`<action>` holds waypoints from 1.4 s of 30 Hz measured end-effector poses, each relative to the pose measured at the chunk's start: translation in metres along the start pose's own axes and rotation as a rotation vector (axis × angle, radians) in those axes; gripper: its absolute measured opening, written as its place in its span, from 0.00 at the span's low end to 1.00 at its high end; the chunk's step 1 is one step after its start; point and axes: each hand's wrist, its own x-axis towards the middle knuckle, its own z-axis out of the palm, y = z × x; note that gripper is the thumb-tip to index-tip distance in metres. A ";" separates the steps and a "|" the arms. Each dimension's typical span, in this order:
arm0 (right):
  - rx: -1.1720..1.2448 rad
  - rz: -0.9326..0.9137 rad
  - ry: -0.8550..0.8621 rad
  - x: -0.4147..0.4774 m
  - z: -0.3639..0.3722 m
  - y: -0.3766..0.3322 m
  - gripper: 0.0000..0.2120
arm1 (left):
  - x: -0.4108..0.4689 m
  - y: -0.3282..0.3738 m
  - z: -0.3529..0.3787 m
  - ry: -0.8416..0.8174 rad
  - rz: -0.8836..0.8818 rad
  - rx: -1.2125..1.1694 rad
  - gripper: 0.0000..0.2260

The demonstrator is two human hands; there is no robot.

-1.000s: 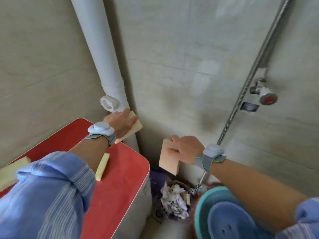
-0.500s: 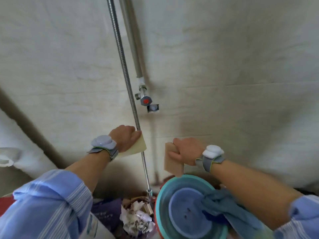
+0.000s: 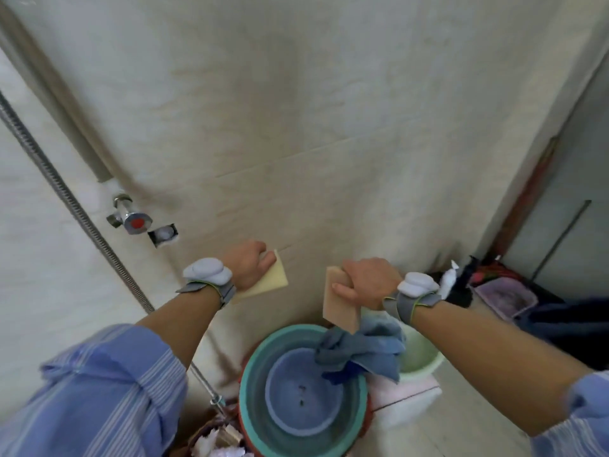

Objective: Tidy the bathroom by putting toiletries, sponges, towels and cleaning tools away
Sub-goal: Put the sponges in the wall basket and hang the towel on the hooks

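My left hand (image 3: 247, 263) grips a pale yellow sponge (image 3: 271, 280) in front of the tiled wall. My right hand (image 3: 367, 282) grips a tan sponge (image 3: 339, 306), held upright on its edge. Both sponges hang in the air above a stack of basins: a teal basin (image 3: 260, 367) with a blue basin (image 3: 304, 404) nested inside it. A grey-blue cloth (image 3: 361, 352) is draped over the teal basin's right rim, just below the tan sponge.
A metal shower hose (image 3: 66, 199) runs down the wall at left, beside a tap with a red dot (image 3: 133, 221). A pale green bucket (image 3: 421, 354) stands right of the basins. A bin of crumpled paper (image 3: 214, 443) sits bottom centre. Dark clutter (image 3: 504, 291) fills the right corner.
The view has swung right, away from the red surface and white pipe. Both hands, still holding their sponges, now hang over the basins, and the right corner has come into view.
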 end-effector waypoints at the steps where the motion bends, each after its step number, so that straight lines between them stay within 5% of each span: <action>1: -0.018 0.033 0.009 -0.009 -0.003 0.014 0.21 | 0.012 0.013 0.001 0.001 0.024 0.008 0.18; 22: -0.191 0.765 0.002 -0.270 -0.013 0.408 0.23 | 0.246 0.506 0.094 -0.097 0.709 -0.128 0.20; 42: -0.196 1.397 -0.061 -0.480 -0.052 0.642 0.23 | 0.338 0.943 0.160 -0.231 1.260 -0.155 0.21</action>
